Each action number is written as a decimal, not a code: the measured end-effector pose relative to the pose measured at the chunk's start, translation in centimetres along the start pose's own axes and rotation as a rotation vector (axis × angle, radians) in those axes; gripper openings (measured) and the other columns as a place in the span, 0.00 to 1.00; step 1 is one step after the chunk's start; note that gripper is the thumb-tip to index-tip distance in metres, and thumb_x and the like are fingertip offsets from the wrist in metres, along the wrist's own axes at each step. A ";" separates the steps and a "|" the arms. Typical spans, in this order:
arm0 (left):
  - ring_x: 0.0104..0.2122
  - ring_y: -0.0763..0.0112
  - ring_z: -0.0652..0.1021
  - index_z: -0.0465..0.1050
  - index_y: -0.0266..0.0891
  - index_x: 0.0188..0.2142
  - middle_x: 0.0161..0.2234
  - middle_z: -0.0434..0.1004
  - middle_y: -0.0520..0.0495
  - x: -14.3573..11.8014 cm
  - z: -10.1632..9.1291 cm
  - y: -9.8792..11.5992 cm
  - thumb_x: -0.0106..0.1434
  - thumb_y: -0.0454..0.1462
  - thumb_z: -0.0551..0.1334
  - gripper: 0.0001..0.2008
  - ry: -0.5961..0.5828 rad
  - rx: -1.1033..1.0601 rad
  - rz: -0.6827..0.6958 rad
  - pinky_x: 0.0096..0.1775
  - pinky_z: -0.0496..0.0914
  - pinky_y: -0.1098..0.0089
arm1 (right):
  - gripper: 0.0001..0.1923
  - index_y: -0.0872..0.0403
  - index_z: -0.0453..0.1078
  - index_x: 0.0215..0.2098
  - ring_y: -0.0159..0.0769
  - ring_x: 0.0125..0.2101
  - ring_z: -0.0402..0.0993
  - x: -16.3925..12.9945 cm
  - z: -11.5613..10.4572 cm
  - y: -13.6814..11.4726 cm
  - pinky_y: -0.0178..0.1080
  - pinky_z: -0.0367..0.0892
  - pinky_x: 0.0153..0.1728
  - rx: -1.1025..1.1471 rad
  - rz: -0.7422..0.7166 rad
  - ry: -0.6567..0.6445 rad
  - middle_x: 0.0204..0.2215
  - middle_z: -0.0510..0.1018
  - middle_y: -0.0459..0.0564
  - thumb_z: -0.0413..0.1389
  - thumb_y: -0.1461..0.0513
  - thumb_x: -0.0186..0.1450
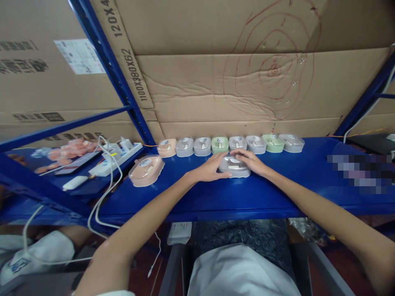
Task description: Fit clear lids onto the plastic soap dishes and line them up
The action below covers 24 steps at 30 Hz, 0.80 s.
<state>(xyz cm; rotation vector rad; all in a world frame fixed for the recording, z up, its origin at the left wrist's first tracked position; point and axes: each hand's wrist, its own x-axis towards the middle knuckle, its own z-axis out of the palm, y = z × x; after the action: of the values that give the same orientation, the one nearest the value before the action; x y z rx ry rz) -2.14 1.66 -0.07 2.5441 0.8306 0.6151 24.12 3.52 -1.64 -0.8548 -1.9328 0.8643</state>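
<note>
grey case (pixel 234 169), left hand (pixel 211 168) and right hand (pixel 249 160) cupping it, cardboard (pixel 185 90) seemingly printed "1100x380x62"

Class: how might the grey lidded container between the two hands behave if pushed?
The grey lidded container looks stiff: its rounded top shows no sagging. Its low, wide form suggests sliding rather than tipping. The glossy surface may feel slippery.

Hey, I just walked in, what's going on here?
A seated person has both bare hands on a gray case resting on a blue shelf. The left hand is at its left side, the right hand at its back right. Behind it, eight similar cases in peach, gray and green line the back, and another peach case sits apart to the left.
</note>
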 end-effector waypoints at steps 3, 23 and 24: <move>0.77 0.42 0.58 0.49 0.47 0.78 0.78 0.53 0.33 -0.1 -0.2 0.5 0.69 0.61 0.66 0.48 0.014 -0.009 -0.004 0.74 0.55 0.38 | 0.20 0.47 0.82 0.50 0.51 0.60 0.77 0.2 0.0 0.1 0.59 0.62 0.69 0.060 0.048 0.041 0.54 0.86 0.50 0.59 0.45 0.71; 0.57 0.43 0.76 0.69 0.40 0.60 0.56 0.74 0.34 -5.0 -3.4 4.5 0.70 0.49 0.65 0.24 0.113 0.519 -0.171 0.60 0.70 0.48 | 0.39 0.51 0.82 0.41 0.47 0.43 0.83 0.5 0.7 1.2 0.52 0.76 0.54 0.316 0.227 0.161 0.42 0.88 0.57 0.51 0.28 0.68; 0.55 0.43 0.76 0.69 0.41 0.60 0.55 0.74 0.35 -5.8 -3.3 4.7 0.71 0.49 0.64 0.23 0.140 0.576 -0.216 0.59 0.71 0.48 | 0.40 0.51 0.82 0.41 0.47 0.43 0.83 0.5 0.7 1.2 0.52 0.76 0.54 0.310 0.224 0.160 0.42 0.88 0.57 0.50 0.27 0.68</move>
<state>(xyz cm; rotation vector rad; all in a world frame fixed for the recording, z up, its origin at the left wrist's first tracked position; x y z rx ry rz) -5.92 -4.75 3.27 2.8661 1.4919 0.5463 23.59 4.37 -2.74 -0.9311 -1.5338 1.1567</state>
